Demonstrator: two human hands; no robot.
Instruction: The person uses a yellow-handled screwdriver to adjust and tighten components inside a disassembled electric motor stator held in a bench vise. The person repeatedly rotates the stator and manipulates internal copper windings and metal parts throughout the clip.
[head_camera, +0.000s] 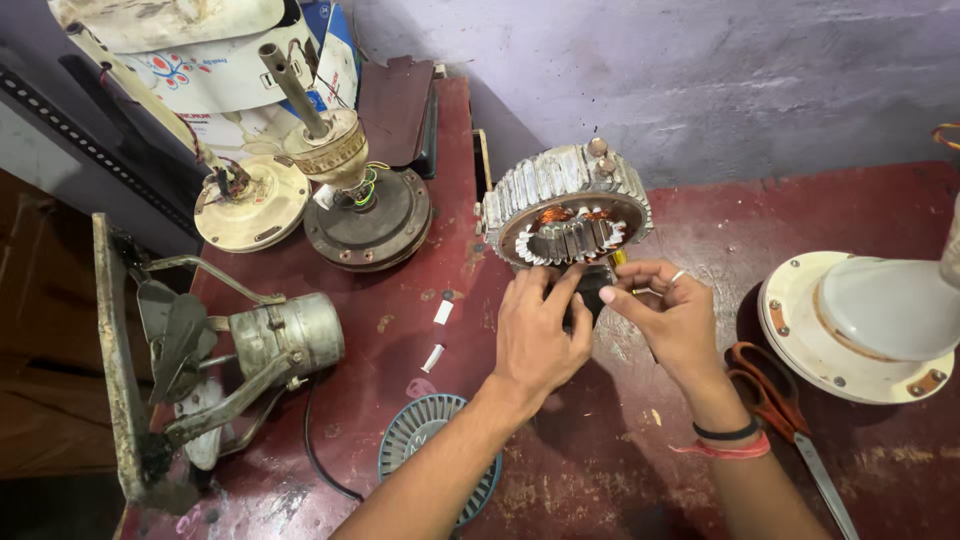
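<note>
A round metal motor stator (565, 205) with copper windings inside stands tilted on edge on the dark red worktable (620, 450). My left hand (535, 335) and my right hand (665, 315) meet just below its lower rim, fingers pinched together on a small dark part (592, 290) and thin wires there. What exactly each finger grips is hidden between the hands. A ring sits on my right hand and bands circle that wrist.
Orange-handled scissors (775, 400) lie right of my right wrist. A white fan housing (865, 325) sits at far right. Two ceiling fan motors (365, 210) with rods stand at back left, an exhaust fan motor (280, 340) in its bracket left, a round grey grille (425, 430) near my left forearm.
</note>
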